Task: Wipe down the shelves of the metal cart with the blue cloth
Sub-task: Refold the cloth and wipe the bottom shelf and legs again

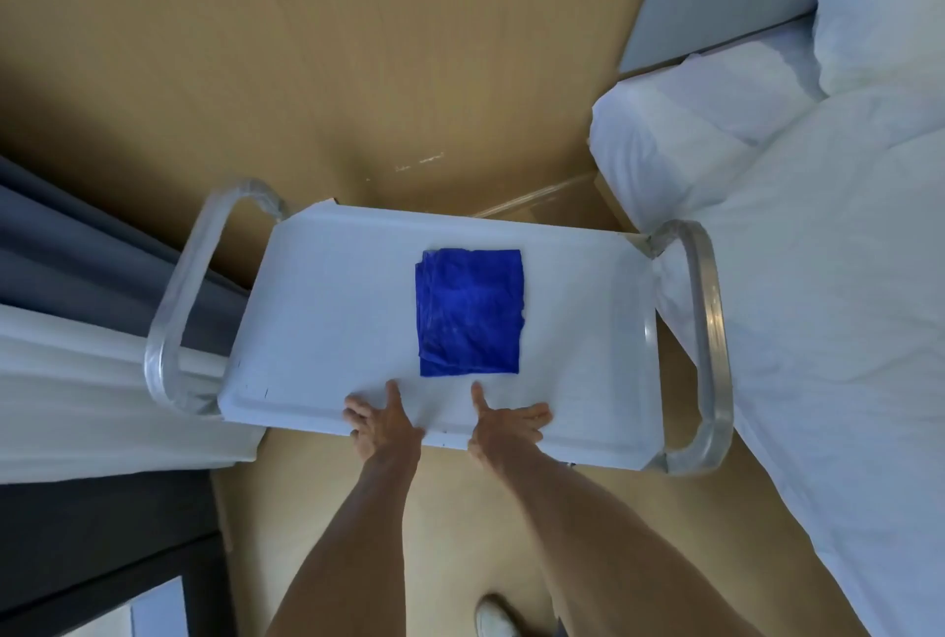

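Note:
The blue cloth (pixel 470 311) lies folded in a square on the cart's top shelf (pixel 327 319), slightly right of the middle. The cart is white with a plastic-wrapped metal handle at the left end (pixel 169 329) and another at the right end (pixel 711 329). My left hand (pixel 381 424) and my right hand (pixel 503 424) rest with fingers spread on the near edge of the shelf, thumbs pointing toward the cloth. Neither hand touches the cloth. Lower shelves are hidden under the top one.
A bed with white sheets and pillows (pixel 818 227) presses against the cart's right end. Grey and white curtains (pixel 76 329) hang at the left. The floor is tan (pixel 358 48). A dark piece of furniture (pixel 102 560) stands at the lower left. My white shoe (pixel 493 618) shows below.

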The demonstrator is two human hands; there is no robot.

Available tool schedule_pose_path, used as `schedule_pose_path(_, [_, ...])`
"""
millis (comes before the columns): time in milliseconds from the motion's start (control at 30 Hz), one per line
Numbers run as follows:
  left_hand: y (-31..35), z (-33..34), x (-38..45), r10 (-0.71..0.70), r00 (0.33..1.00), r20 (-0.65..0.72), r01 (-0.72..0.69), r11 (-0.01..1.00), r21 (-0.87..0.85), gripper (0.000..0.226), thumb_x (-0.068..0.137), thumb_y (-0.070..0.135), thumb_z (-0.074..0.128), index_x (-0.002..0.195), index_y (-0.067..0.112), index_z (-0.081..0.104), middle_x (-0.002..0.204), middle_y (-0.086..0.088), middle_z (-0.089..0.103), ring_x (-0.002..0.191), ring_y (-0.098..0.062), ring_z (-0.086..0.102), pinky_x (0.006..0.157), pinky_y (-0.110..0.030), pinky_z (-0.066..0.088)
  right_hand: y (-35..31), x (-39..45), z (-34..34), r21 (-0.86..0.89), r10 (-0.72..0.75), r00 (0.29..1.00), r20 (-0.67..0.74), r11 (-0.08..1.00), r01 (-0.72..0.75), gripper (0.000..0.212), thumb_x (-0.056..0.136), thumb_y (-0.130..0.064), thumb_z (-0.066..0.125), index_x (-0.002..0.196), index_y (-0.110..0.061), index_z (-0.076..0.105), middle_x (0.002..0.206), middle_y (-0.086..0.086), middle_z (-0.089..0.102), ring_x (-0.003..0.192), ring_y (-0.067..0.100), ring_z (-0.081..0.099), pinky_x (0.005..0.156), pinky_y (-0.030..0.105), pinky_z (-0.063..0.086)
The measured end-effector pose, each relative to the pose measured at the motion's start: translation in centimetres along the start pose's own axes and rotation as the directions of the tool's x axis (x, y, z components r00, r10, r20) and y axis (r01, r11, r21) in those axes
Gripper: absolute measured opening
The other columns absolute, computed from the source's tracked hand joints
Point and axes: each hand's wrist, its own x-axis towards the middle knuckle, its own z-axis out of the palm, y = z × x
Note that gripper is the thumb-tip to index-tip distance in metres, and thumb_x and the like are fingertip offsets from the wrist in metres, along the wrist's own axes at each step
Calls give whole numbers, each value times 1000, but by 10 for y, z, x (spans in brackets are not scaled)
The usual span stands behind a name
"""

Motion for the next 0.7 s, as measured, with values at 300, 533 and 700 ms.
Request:
schedule_pose_path(300, [58,-42,76,-81,995,-50,75,991,-112,75,81,45,73,139,30,28,135,-25,20,116,-32,36,73,-29,47,-25,80,-84,-200,-78,972,-221,979,34,90,103,-34,47,146,-42,-31,140,58,-6,137,69,-1,118,61,19])
schedule_pose_path(533, [110,-83,140,-184,980,-82,157,952,-262,67,83,43,72,137,31,33,132,-23,21,116,-35,34,68,-32,45,-54,144,-186,-434,-243,937,-252,894,115,90,102,-33,47,150,-38,-28,145,52,17,139,66,8,117,65,12])
schedule_pose_path(700, [131,-110,172,-246,968,-59,212,917,-337,66,83,39,73,136,30,35,132,-22,19,119,-37,31,70,-33,46,-76,170,-228,-486,-296,928,-227,860,156,89,102,-39,48,150,-39,-27,146,52,11,141,64,7,119,61,15])
